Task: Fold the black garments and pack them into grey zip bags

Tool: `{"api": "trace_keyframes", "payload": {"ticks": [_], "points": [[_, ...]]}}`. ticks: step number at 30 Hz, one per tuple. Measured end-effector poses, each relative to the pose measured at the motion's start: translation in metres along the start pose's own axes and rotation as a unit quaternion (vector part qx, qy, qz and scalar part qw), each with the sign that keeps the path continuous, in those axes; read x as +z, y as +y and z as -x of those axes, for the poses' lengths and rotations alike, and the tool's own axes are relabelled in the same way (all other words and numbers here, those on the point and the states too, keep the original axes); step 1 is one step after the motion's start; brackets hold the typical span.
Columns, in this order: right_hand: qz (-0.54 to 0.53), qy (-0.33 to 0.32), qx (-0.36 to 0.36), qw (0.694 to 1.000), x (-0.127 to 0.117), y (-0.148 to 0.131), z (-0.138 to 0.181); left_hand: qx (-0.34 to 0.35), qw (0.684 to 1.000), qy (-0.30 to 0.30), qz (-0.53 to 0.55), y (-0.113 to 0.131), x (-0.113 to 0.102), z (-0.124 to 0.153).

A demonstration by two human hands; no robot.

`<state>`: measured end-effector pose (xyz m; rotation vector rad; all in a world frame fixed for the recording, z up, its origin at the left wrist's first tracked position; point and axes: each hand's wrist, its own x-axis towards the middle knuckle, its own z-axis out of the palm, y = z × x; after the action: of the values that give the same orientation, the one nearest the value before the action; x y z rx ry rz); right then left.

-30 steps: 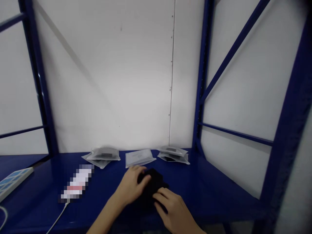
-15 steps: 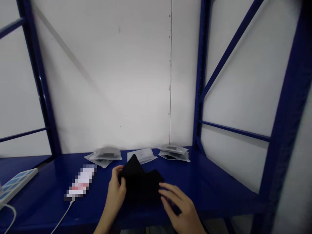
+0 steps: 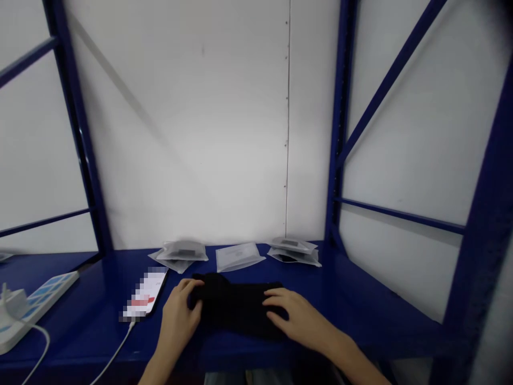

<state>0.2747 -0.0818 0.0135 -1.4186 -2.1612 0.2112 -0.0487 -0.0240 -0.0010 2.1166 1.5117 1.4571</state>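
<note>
A piece of black cloth (image 3: 236, 310), folded into a wide, flat shape, lies on the blue shelf in front of me. At its left end, my left hand (image 3: 180, 307) holds the edge, with the fingers at the upper corner and the thumb lower down. My right hand (image 3: 290, 313) rests on the right end of the cloth, its fingers stretched out and apart. The cloth is too dark for its folds or exact kind to show.
Along the white wall lie frosted zip bags: a left pile (image 3: 182, 255), a single middle bag (image 3: 239, 256) and a right pile (image 3: 294, 251). To the left are a charging phone (image 3: 146, 291) and a white power strip (image 3: 44, 302). Blue posts (image 3: 339, 123) frame the shelf (image 3: 360, 305).
The cloth's raised upper flaps have come down and it now lies flatter and wider. My right hand has moved onto its right end. The view has shifted slightly left.
</note>
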Motion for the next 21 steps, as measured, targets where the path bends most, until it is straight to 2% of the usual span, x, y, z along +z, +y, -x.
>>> {"api": "trace_keyframes", "payload": {"ticks": [4,7,10,14,17,21], "points": [[0.026,-0.019,0.053,0.998,-0.022,0.025,0.002,-0.143,0.986,0.003,0.089,-0.018,0.007,-0.009],[0.055,-0.022,0.060,0.996,-0.036,0.033,-0.003,-0.175,0.976,0.039,0.124,-0.033,0.013,-0.016],[0.116,-0.005,0.066,0.991,-0.044,0.034,-0.008,-0.117,0.988,0.081,0.058,-0.037,0.013,-0.016],[0.162,0.008,0.090,0.983,-0.046,0.037,-0.009,0.021,0.993,0.078,-0.081,-0.028,0.005,-0.003],[0.091,-0.005,0.094,0.991,-0.044,0.046,-0.006,0.066,0.981,0.031,-0.183,-0.021,0.002,0.003],[0.049,-0.011,0.107,0.993,-0.045,0.056,-0.008,0.055,0.970,-0.085,-0.219,-0.011,-0.004,-0.005]]}}
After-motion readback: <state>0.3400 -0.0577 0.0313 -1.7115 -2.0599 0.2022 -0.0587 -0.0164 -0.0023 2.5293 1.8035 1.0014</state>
